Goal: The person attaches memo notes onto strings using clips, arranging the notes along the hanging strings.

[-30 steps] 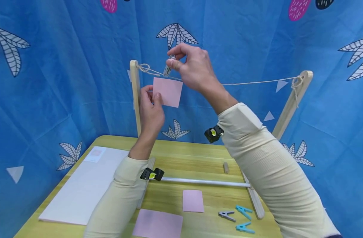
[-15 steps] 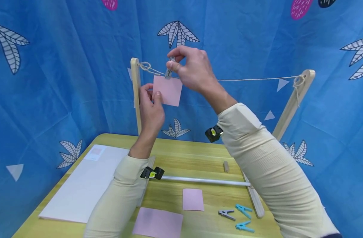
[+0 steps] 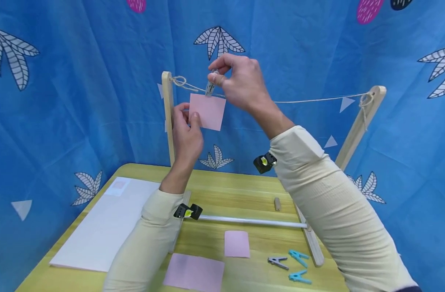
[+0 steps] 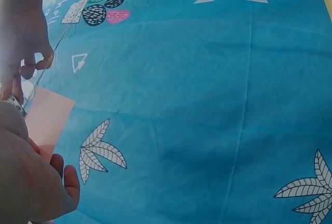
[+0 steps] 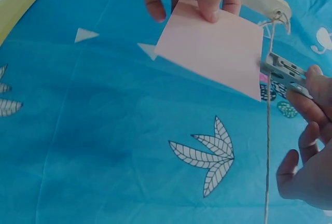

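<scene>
A square pink paper point(image 3: 207, 111) is pinched at its left side by my left hand point(image 3: 187, 136), thumb in front. Above it, my right hand point(image 3: 244, 83) pinches a grey clothespin point(image 3: 210, 88) whose jaws are at the string point(image 3: 302, 100) and the paper's top edge. In the right wrist view the clothespin point(image 5: 285, 72) meets the string point(image 5: 268, 146) beside the edge of the paper point(image 5: 212, 47); whether it grips the paper I cannot tell. The left wrist view shows the paper point(image 4: 50, 117) partly behind my left hand point(image 4: 31, 177).
Wooden posts point(image 3: 361, 125) hold the string's ends, with a metal rod point(image 3: 251, 221) low between them. On the table point(image 3: 222, 184) lie a white board point(image 3: 102, 227), a larger pink paper point(image 3: 195, 271), a smaller one point(image 3: 236, 244), a grey clothespin point(image 3: 278, 263), blue clothespins point(image 3: 299, 277) and a small wooden piece point(image 3: 277, 204).
The clothespin has come down from above the paper to its top edge at the string. Both hands keep their grips and have shifted only slightly.
</scene>
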Demonstrator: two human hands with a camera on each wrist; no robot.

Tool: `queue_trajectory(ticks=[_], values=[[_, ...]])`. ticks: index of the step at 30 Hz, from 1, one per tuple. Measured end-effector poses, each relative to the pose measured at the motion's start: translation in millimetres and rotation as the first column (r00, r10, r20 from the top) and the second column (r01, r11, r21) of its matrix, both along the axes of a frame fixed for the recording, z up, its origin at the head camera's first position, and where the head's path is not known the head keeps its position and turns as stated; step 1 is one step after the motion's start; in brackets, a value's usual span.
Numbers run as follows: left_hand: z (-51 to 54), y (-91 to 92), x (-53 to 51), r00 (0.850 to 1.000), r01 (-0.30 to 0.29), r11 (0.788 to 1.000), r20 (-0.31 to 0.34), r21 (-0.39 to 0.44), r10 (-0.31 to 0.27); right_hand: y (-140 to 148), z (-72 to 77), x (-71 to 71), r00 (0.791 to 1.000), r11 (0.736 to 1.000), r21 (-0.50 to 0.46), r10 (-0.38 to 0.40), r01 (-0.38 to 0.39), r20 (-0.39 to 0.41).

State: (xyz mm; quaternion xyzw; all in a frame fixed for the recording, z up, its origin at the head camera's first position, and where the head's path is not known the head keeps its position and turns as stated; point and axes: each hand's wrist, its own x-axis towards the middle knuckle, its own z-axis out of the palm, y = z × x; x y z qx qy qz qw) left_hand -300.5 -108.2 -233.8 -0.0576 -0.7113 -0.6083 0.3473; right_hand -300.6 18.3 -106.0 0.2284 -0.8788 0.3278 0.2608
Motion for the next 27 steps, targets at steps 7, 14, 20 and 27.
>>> queue_trajectory(ticks=[7, 14, 20, 27], values=[[-3.8, 0.2, -2.0, 1.000, -0.001, 1.000, 0.005, -0.004, 0.001, -3, -6.0, -5.3, 1.000, 1.000, 0.029, 0.008, -0.008, 0.020], [-5.5, -1.4, -4.4, 1.000, 0.011, 1.000, -0.026, 0.000, -0.011, -5, -7.3, -8.5, 0.998, 1.000, 0.025, 0.004, -0.006, 0.066], [-5.5, -2.6, -7.7, 0.997, 0.040, 0.999, -0.064, -0.001, -0.040, -4, -6.2, -10.6, 0.995, 0.999, 0.044, -0.005, 0.001, 0.099], [-7.3, -3.5, -8.6, 0.995, 0.061, 0.998, -0.076, -0.004, -0.061, -2, -4.7, -11.5, 0.988, 0.999, 0.045, 0.015, -0.023, 0.155]])
